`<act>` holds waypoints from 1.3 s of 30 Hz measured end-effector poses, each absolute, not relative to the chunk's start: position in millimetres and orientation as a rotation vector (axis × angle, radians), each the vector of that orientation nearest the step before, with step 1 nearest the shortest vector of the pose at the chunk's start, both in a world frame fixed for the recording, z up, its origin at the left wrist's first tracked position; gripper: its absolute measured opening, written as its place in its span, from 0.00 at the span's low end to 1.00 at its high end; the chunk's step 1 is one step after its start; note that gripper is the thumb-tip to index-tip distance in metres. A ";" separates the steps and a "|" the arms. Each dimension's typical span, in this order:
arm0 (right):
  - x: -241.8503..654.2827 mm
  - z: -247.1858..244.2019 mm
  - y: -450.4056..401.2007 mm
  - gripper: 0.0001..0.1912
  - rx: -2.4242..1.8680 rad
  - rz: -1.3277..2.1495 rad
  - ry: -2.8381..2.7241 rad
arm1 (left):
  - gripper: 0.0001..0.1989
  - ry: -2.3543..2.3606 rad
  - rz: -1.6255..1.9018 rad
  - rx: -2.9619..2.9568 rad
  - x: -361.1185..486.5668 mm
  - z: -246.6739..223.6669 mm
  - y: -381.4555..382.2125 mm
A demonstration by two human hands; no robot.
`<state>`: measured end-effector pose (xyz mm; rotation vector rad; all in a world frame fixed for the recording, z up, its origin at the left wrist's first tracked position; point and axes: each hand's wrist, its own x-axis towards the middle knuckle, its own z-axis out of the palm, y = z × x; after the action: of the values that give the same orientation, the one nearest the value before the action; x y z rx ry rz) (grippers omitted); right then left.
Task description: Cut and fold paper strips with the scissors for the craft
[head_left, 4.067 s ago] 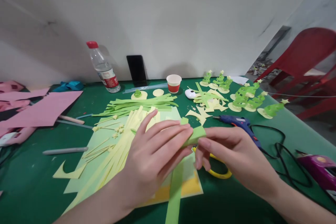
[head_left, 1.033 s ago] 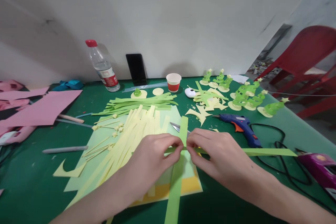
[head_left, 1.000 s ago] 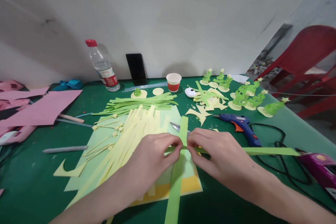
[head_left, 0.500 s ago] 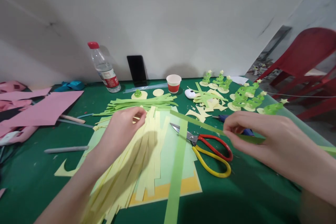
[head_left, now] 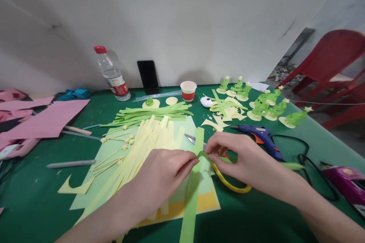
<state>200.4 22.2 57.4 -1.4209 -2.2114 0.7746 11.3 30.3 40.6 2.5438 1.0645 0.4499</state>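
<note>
The green table (head_left: 37, 212) has its far edge against the wall and bears a fan of pale yellow strips (head_left: 142, 155). Over its middle, the left hand (head_left: 167, 171) and right hand (head_left: 242, 155) are now almost touching; half a second ago they were well apart, the left above the yellow strips. Scissors (head_left: 234, 187), then in full view, are now partly covered by the right hand. A loose green strip (head_left: 189, 201) lies as before, running away from the far edge. Above it is the held green strip (head_left: 203, 154): left thumb and forefinger press together at its end, right fingers pinch it just beside, and its tail points toward the table's right edge.
</note>
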 end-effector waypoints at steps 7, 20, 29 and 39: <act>194.1 54.8 20.9 0.06 -1.361 0.870 -2.144 | 0.11 1.008 0.496 2.578 11.2 38.7 30.1; 190.1 50.9 15.1 0.06 -1.263 0.814 -2.257 | 0.11 0.972 0.526 2.554 12.6 32.9 20.1; 196.6 58.4 16.4 0.06 -1.390 0.934 -2.197 | 0.09 1.031 0.616 2.531 -0.6 55.5 26.3; 247.0 76.9 23.1 0.08 -1.526 0.936 -2.085 | 0.14 1.331 0.717 2.440 -49.3 80.4 59.0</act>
<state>247.0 23.1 76.9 -1.5260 -2.0850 0.9360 -49.3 59.0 80.4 2.4397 1.3313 0.7170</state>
